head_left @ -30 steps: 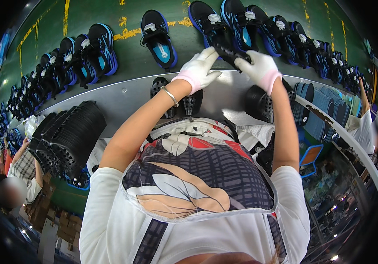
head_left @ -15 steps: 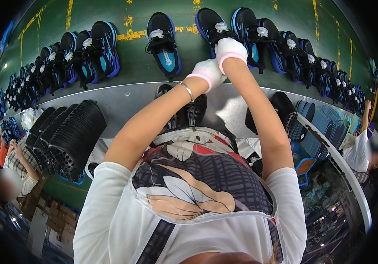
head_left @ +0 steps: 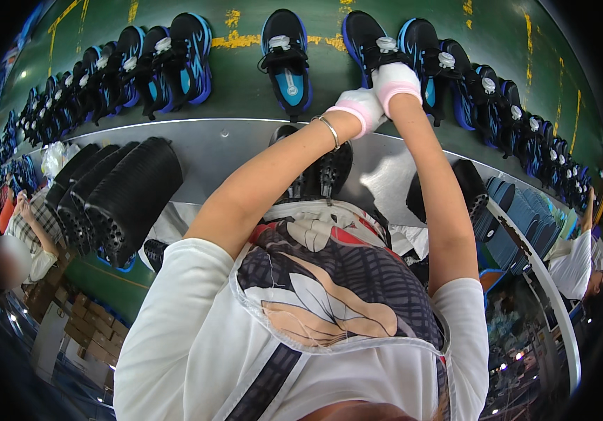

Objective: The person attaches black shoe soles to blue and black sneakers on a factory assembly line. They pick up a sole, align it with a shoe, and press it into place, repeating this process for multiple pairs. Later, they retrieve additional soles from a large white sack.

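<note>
Since a second ago, our left hand [head_left: 362, 110] and right hand [head_left: 395, 80] have drawn together over the black shoe [head_left: 364, 34], right of the lone shoe [head_left: 282, 28], so work centres there; our grip (fingers hidden) we cannot tell.

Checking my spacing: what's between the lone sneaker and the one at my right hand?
Only green surface, crossed by a yellow line, shows between the lone sneaker and the neighbouring sneaker at your right hand, in the head view.
</note>
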{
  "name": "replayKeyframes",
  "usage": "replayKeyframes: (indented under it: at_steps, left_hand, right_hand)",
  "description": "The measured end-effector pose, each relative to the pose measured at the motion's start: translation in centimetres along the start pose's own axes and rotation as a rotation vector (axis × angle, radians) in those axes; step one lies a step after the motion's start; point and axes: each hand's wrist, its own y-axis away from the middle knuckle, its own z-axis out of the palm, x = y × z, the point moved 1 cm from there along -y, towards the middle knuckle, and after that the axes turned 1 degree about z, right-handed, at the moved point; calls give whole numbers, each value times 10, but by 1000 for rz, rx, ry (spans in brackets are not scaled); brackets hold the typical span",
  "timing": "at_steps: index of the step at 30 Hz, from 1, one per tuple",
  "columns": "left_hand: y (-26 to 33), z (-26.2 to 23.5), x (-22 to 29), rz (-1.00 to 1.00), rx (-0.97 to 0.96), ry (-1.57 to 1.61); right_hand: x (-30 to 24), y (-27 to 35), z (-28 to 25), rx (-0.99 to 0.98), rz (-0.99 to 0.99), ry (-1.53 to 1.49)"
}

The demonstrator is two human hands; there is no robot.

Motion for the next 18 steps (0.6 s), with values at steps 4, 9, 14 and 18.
replayKeyframes:
  at_steps: [4, 9, 14, 18]
  left_hand:
    - [55, -14, -7, 362, 351, -42]
    - [120, -56, -51, 263, 832, 96]
    - [113, -75, -105, -303, 904, 275]
    - [88, -85, -119, -464, 561, 310]
  right_hand:
    - [12, 23, -15, -5, -2, -66]
    - [-7, 67, -12, 139, -55, -251]
    - [-81, 41, 15, 51, -247, -278]
    - [-111, 11, 25, -76, -180, -247]
